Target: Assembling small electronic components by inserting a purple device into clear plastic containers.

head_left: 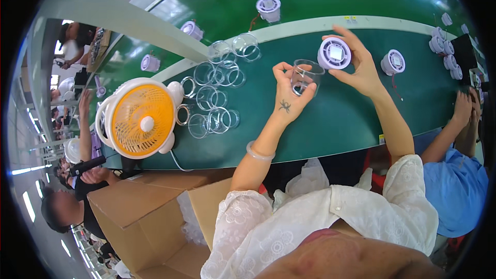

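My left hand (287,98) holds a clear plastic cup (306,76) above the green conveyor belt (330,124), fingers pinched on its rim. My right hand (357,64) grips a round white and lilac part (334,53) with a square pale window in its face, just to the right of the cup. The two pieces are close together but apart.
Several clear cups (217,98) stand clustered on the belt to the left. A white and orange fan (140,119) sits at the belt's near edge. More round white parts (392,62) lie along the belt. Open cardboard boxes (155,212) stand below. A co-worker in blue (454,175) sits at right.
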`<action>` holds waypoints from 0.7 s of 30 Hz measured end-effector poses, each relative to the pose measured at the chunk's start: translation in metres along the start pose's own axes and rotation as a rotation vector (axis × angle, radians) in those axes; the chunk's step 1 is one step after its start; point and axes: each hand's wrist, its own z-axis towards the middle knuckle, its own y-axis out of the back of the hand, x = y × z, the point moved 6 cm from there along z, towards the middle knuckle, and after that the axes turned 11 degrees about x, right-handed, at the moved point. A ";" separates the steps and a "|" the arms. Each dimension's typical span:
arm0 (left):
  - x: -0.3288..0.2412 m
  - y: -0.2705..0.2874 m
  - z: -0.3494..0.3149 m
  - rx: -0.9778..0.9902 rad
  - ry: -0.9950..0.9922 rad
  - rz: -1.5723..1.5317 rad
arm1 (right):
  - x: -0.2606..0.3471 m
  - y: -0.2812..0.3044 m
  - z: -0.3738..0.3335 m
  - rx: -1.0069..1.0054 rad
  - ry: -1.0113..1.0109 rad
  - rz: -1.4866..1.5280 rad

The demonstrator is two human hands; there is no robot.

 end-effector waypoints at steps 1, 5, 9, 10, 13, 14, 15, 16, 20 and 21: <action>0.000 0.000 0.001 -0.010 0.006 -0.034 | 0.006 0.000 -0.001 -0.033 0.025 -0.056; 0.000 -0.004 -0.001 0.020 0.012 0.058 | 0.008 0.002 -0.015 -0.111 0.182 -0.264; 0.000 -0.010 -0.002 0.059 0.033 0.027 | 0.015 0.004 -0.018 -0.131 0.213 -0.400; -0.001 -0.010 -0.002 0.061 0.036 0.029 | 0.014 0.005 -0.019 -0.135 0.212 -0.398; 0.000 -0.012 -0.002 0.086 0.027 0.071 | 0.015 0.007 -0.020 -0.132 0.232 -0.465; 0.001 -0.011 -0.002 0.085 -0.006 0.097 | 0.016 0.008 -0.021 -0.138 0.242 -0.477; -0.001 -0.011 -0.002 0.084 -0.038 0.124 | 0.016 0.008 -0.021 -0.144 0.252 -0.488; -0.001 -0.011 -0.003 0.085 -0.037 0.125 | 0.017 0.008 -0.021 -0.146 0.251 -0.487; 0.000 -0.008 -0.004 0.052 0.032 -0.004 | 0.019 0.006 -0.019 -0.147 0.255 -0.478; 0.000 -0.008 -0.004 0.059 0.057 -0.035 | 0.020 0.006 -0.019 -0.146 0.257 -0.473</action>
